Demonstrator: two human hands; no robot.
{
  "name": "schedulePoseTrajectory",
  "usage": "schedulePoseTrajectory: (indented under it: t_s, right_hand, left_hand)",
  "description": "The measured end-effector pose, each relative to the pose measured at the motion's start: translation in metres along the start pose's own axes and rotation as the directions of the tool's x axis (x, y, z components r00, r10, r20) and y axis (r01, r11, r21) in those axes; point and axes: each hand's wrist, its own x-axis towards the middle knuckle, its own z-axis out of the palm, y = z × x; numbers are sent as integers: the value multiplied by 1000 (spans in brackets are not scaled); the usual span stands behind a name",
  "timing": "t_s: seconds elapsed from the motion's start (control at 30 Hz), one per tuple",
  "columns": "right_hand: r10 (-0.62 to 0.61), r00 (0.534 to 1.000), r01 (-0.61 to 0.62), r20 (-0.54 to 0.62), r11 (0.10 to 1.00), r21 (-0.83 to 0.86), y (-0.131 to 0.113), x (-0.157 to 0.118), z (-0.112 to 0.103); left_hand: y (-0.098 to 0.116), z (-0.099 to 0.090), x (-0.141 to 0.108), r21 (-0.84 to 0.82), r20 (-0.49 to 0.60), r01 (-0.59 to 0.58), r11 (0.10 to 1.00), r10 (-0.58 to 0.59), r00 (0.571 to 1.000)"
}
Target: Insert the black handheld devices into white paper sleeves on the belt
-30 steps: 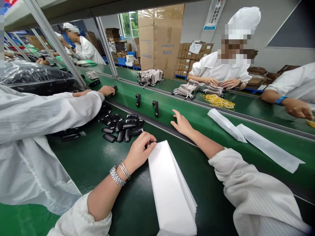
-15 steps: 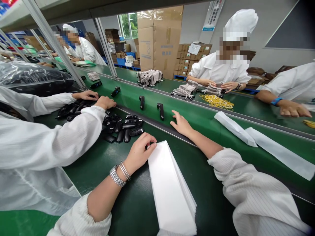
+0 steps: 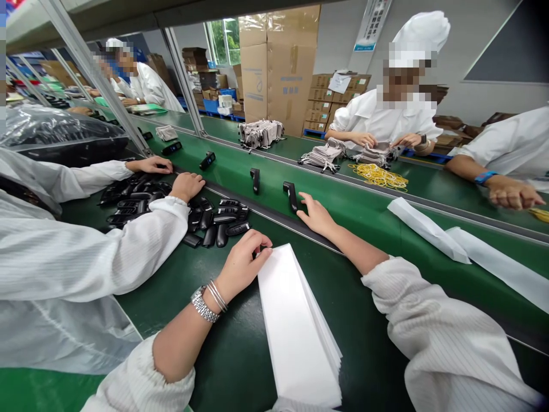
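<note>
A stack of white paper sleeves lies on the dark green bench, right by the person's left hand. The fingers curl at the stack's top end, touching it; whether they pinch a sheet cannot be told. The right hand lies spread across the dark rail of the green conveyor belt, with a black fob just beside the fingers. The stack is still thick. Three more fobs sit spaced along the belt, two white sleeves lie flat on it further right, and a heap of black fobs remains on the bench beside a co-worker's hand. Since the earlier frame, the belt items have shifted right, bringing the nearest fob closer to the right hand; the person's own hands have barely changed. Across the belt, another worker's hands are at grey pouches, near yellow rubber bands.
</note>
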Motion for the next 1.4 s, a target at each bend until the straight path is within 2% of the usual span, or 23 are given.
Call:
schedulePoseTrajectory:
  t_s: [0.3, 0.47, 0.57, 0.63, 0.7, 0.77, 0.87, 0.97, 1.07, 1.13, 1.23, 1.3, 1.4]
  right_hand:
    - [-73, 996, 77, 57, 995, -65, 0, 1, -4]
    - [-10, 1000, 13, 27, 992, -125, -5, -1, -7]
    - [44, 998, -51, -44, 980, -190, -1, -1, -7]
    - [103, 992, -111, -80, 987, -113, 5, 2, -6]
    - [185, 978, -173, -96, 978, 116, 9, 7, -3]
    - [248, 963, -185, -104, 893, 410, 8, 12, -2]
    - [236, 967, -82, -99, 653, 753, -10, 14, -6]
    - [103, 994, -60, 20, 395, 917, -39, 5, -16]
    - [-22, 991, -123, 132, 239, 963, -67, -8, -25]
    - [-57, 987, -139, 152, 187, 972, -82, -17, -26]
    - [-86, 981, -162, 177, 156, 974, -97, -26, -22]
    - [-98, 971, -199, 216, 164, 966, -102, -31, -17]
    - [-115, 956, -239, 269, 222, 945, -109, -39, -10]
  left_hand:
    - [1, 0, 0, 6, 13, 11, 1000, -11, 1000]
    - [-2, 0, 0, 36, -7, 21, 999, -21, 1000]
    - [-9, -1, 0, 122, -24, 103, 987, -101, 995]
    - [-13, -2, 0, 180, 12, 147, 973, -152, 988]
    - [-15, -3, 1, 190, 65, 136, 972, -151, 986]
    - [-17, -3, 2, 174, 81, 97, 980, -113, 990]
    - [-17, -3, 4, 178, 42, 46, 983, -54, 998]
    - [-15, -3, 5, 187, 34, 1, 982, -7, 999]
    - [-11, -3, 6, 171, 52, -43, 984, 35, 998]
    - [-8, -4, 6, 172, 44, -73, 982, 66, 997]
    - [-5, -4, 5, 185, -13, -134, 974, 138, 990]
    - [-4, -5, 4, 152, -72, -178, 972, 190, 979]
    - [-1, -5, 1, 82, -163, -203, 976, 214, 963]
